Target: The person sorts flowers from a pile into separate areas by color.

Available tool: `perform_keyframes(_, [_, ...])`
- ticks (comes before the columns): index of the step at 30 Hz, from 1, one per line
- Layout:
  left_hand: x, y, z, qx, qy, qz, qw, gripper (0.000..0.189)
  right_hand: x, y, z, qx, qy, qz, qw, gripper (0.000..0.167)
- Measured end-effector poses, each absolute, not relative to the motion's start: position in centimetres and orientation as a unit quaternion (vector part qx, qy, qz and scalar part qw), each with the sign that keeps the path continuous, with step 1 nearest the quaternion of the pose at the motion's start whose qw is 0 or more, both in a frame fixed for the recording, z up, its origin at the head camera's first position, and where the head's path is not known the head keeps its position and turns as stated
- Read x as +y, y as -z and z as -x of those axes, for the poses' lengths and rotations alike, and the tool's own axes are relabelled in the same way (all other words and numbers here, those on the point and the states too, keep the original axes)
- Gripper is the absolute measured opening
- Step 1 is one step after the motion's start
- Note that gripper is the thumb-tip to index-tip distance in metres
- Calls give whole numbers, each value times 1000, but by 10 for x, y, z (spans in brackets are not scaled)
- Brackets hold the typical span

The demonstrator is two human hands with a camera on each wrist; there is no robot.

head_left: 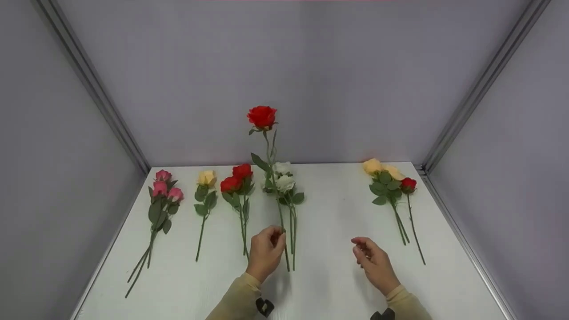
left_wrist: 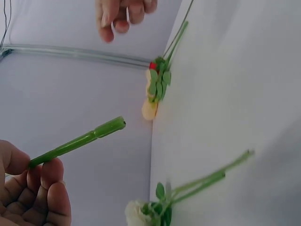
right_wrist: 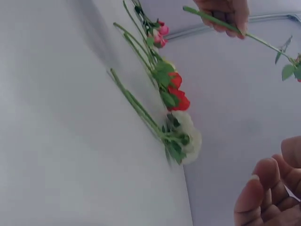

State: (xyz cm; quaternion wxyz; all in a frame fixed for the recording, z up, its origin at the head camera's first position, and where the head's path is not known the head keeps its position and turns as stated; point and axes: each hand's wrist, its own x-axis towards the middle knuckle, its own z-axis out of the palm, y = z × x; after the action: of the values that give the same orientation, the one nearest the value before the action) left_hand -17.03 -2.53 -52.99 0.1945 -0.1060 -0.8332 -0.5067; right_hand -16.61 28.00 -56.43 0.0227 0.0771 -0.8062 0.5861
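Note:
My left hand point(head_left: 266, 251) pinches the stem of a tall red rose point(head_left: 262, 117) between thumb and fingers, low on the stem. The bloom stands upright above the table, and the cut green stem end point(left_wrist: 110, 127) sticks out past the fingers in the left wrist view. Behind that stem lie two white roses point(head_left: 284, 183), partly overlapped by it in the head view. Off to the right, my right hand point(head_left: 375, 266) hovers over the table with fingers loosely bent and nothing in them. Its fingers also show in the right wrist view point(right_wrist: 265, 193).
On the white table point(head_left: 329, 231), pink roses point(head_left: 161, 189) lie far left, then a yellow rose point(head_left: 207, 178) and two red roses point(head_left: 237, 178). Yellow roses point(head_left: 382, 169) and a single red rose point(head_left: 408, 185) lie at right. Grey panels point(head_left: 355, 80) enclose the table.

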Motion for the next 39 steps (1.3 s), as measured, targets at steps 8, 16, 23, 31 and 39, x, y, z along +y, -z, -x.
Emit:
perform_keyframes(8, [-64,535,177,-846,488,66,202,6,353,567,183,-879,-460,-2,123,25])
perform_keyframes(16, [-97,554,193,-869,451,24,203,5,393,576,197,-907,-404,54,103,30])
perform_keyframes(23, [-115,581,207,-885,426,-9,187,6,399,587,205,-907,-409,67,69,32])
perform_keyframes(31, [-128,604,210,-892,429,-82,120,13,409,596,224,-930,-351,81,71,30])
perform_keyframes(39, [-129,621,209,-891,433,-98,99,11,408,600,238,-934,-338,95,58,30])
